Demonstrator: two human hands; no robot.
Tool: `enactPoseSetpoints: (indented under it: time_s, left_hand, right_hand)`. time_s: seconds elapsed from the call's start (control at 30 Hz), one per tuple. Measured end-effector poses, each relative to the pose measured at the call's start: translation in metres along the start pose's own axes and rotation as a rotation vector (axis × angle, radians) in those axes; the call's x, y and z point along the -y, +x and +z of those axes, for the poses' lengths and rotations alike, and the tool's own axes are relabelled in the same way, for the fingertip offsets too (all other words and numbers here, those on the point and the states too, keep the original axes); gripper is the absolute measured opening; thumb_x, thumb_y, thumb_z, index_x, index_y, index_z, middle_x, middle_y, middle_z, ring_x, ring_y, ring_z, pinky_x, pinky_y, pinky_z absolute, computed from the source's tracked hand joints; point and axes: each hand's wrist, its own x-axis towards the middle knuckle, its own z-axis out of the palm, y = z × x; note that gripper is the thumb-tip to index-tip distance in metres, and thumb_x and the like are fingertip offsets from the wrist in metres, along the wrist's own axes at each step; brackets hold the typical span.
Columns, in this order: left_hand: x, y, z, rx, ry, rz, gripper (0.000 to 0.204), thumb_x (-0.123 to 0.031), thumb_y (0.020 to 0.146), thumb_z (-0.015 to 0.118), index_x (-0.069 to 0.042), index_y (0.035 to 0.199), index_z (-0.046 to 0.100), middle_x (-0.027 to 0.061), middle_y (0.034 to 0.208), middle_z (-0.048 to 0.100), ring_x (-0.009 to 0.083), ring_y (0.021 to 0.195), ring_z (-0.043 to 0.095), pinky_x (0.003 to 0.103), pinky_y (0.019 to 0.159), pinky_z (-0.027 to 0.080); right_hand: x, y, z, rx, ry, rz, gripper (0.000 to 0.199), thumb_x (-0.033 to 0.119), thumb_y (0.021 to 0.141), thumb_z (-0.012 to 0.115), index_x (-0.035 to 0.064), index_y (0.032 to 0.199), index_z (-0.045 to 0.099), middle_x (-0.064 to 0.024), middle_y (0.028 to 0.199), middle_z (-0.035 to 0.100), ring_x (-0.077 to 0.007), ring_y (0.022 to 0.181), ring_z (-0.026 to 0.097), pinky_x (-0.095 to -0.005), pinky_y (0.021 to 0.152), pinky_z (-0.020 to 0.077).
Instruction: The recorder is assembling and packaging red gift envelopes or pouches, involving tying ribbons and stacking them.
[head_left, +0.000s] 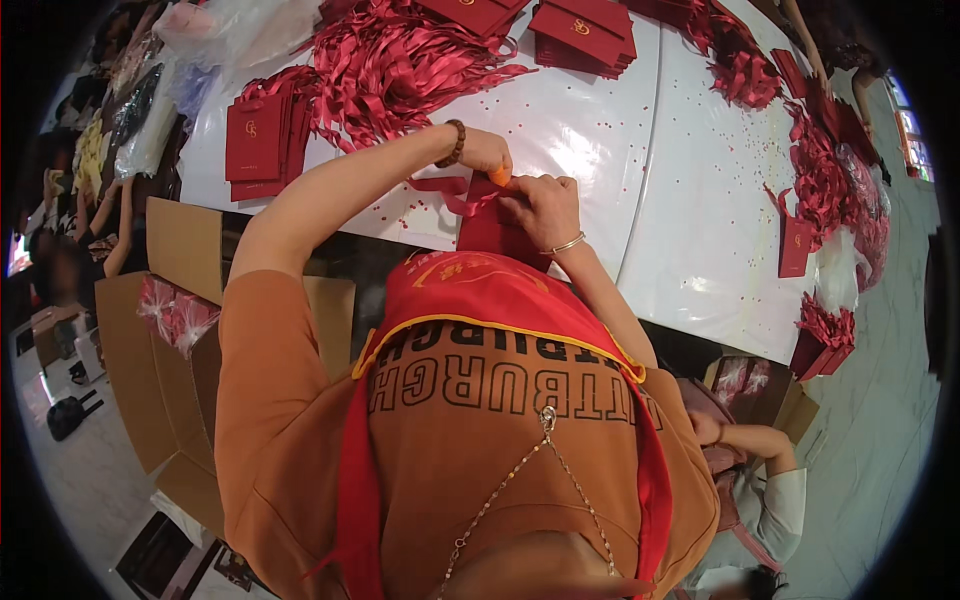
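At the table's near edge stands a dark red paper bag (492, 232), its lower part hidden by my red apron. A loose red ribbon (447, 188) trails leftward from its top. My left hand (484, 154), with a brown bead bracelet at the wrist, is closed in a pinch on the ribbon there. Something orange (501, 176) shows at its fingertips; I cannot tell exactly what. My right hand (546, 210), wearing a thin bangle, is closed beside it, fingers and thumb gripping the bag's upper edge. The fingertips of both hands nearly meet.
Stacked red bags (262, 145) stand at the left, beside a large heap of ribbons (395, 70). More bags (585, 38) lie at the far side. Small red bits dot the white table (590, 150). An open cardboard box (160, 400) is at my left. Other people work nearby.
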Motion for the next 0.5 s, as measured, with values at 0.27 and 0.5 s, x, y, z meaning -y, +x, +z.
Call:
enactPoseSetpoints:
  time_s: [0.27,0.5]
  left_hand:
    - [0.049,0.013,0.002,-0.986,-0.009,0.323,0.019,-0.020,0.079,0.056,-0.004,0.086,0.063,0.0026,0.070,0.058,0.0102,0.061,0.051,0.024,0.057,0.041]
    - [0.118,-0.078,0.019,-1.308,-0.246,-0.229,0.024,-0.027,0.083,0.055,-0.004,0.090,0.061,0.0029,0.070,0.061,0.0088,0.063,0.055,0.026,0.052,0.042]
  right_hand:
    - [-0.008,0.004,0.001,0.116,0.072,0.117,0.013,0.024,0.074,0.063,0.0132,0.082,0.062,-0.0043,0.065,0.061,-0.0197,0.063,0.056,-0.0335,0.069,0.0311]
    - [-0.040,0.010,0.023,0.157,0.116,0.258,0.024,0.029,0.074,0.064,0.0103,0.088,0.063,-0.0081,0.071,0.064,-0.0248,0.064,0.061,-0.0345,0.067,0.0416]
